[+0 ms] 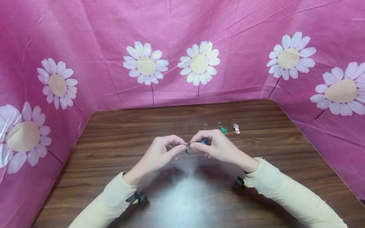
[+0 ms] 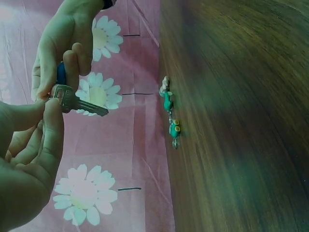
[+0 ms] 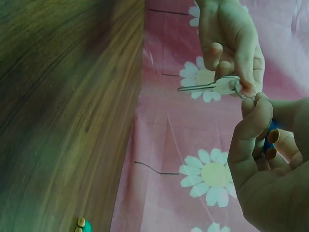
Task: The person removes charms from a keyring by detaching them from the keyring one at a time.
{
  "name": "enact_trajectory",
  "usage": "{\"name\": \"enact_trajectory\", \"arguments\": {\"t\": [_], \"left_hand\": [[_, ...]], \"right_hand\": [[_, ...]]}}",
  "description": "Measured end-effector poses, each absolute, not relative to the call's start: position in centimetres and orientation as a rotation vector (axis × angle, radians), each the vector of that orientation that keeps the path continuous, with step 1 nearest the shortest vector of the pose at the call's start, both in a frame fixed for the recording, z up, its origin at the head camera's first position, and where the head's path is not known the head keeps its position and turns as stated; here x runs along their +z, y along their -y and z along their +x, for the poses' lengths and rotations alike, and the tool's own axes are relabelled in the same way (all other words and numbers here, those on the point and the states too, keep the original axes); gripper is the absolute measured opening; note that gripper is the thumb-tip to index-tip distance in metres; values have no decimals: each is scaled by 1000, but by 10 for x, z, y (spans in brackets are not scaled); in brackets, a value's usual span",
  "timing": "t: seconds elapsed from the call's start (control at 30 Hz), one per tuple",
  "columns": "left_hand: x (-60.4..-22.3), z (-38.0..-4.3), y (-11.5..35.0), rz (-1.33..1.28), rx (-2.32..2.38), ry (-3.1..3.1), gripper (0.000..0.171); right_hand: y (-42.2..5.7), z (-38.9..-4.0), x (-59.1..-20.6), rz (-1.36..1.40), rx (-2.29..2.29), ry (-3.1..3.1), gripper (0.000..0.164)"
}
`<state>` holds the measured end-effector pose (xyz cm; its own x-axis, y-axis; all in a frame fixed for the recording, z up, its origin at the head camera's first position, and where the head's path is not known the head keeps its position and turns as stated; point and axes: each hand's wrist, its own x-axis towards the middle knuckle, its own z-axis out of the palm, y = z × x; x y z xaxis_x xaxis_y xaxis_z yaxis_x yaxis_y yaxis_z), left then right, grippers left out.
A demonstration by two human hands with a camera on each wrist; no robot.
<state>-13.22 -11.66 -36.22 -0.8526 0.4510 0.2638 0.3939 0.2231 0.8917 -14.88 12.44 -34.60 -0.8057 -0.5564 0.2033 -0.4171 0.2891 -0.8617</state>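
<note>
Above the table, my left hand (image 1: pixel 161 152) and right hand (image 1: pixel 220 147) meet almost fingertip to fingertip. Thumb and forefinger of each pinch a small metal key ring (image 3: pixel 238 91), mostly hidden by the fingertips. A silver key (image 2: pixel 67 99) hangs on that ring beside my left fingertips, its blade pointing toward the table. Tucked under the fingers of my right hand is a blue charm (image 3: pixel 270 140) with orange-yellow feet; in the head view only a bit of blue shows. How the charm joins the ring is hidden.
Behind my right hand on the wooden table (image 1: pixel 114 133) lie a green keychain (image 1: pixel 223 130), a pink and grey figure keychain (image 1: pixel 236 128) and another keychain's ring (image 1: pixel 205 126), its charm hidden by the hand. Pink cloth (image 1: pixel 171 19) with daisies walls the back and sides.
</note>
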Motion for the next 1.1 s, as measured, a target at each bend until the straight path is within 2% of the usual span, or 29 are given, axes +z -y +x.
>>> {"name": "enact_trajectory", "arguments": {"t": [0.5, 0.87, 1.1], "left_hand": [[-364, -136, 115, 760, 2000, -2148, 8], [-361, -135, 121, 728, 1768, -2188, 20], [-366, -135, 120, 764, 1767, -2183, 17]], "right_hand": [[-122, -149, -350, -788, -1522, -2339, 8], [-127, -151, -347, -856, -1466, -2302, 13], [-129, -153, -357, -882, -1422, -2275, 16]]}}
